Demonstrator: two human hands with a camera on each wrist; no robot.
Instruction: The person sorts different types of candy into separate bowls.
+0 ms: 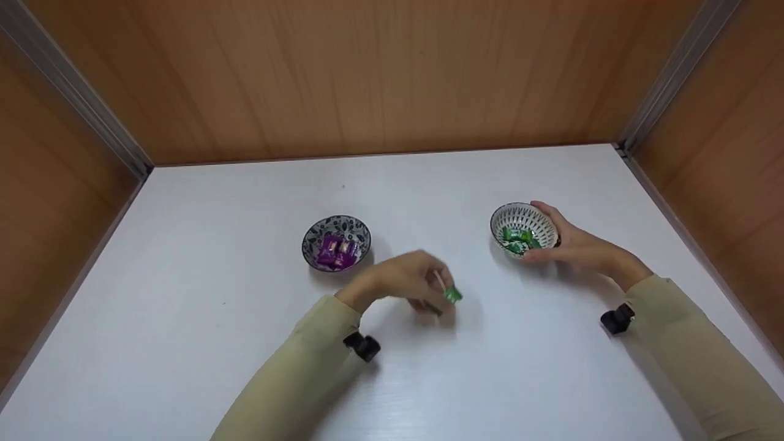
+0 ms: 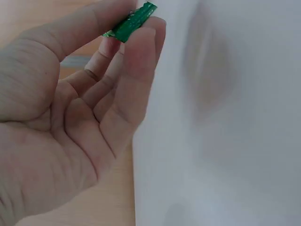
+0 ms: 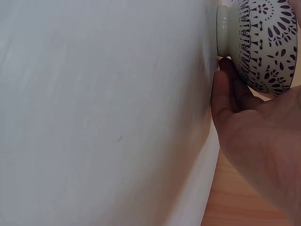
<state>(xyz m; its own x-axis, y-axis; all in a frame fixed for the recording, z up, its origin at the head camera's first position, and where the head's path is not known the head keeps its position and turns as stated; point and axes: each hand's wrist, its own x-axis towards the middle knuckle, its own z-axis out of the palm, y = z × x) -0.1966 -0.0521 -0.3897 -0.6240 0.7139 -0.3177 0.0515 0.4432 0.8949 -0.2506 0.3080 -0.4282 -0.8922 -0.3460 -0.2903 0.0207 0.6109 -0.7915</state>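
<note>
My left hand (image 1: 411,283) is over the middle of the table and pinches a green-wrapped candy (image 1: 452,294) between thumb and fingertips. In the left wrist view the candy's green wrapper (image 2: 129,23) pokes out past the fingers. On the right, my right hand (image 1: 566,242) grips the side of a white patterned bowl (image 1: 514,214), thumb at the near rim and fingers round the far side. Several green-wrapped candies (image 1: 519,236) lie in that bowl. Up close in the right wrist view, the bowl's outside (image 3: 268,44) shows a dark floral pattern, with fingers by its foot.
Left of the left hand stands a dark-patterned bowl (image 1: 312,236) with several purple-wrapped candies (image 1: 337,251). The white table (image 1: 184,275) is bounded by wooden panels (image 1: 392,79) at the back and both sides. Each sleeve carries a small black wrist camera (image 1: 362,346).
</note>
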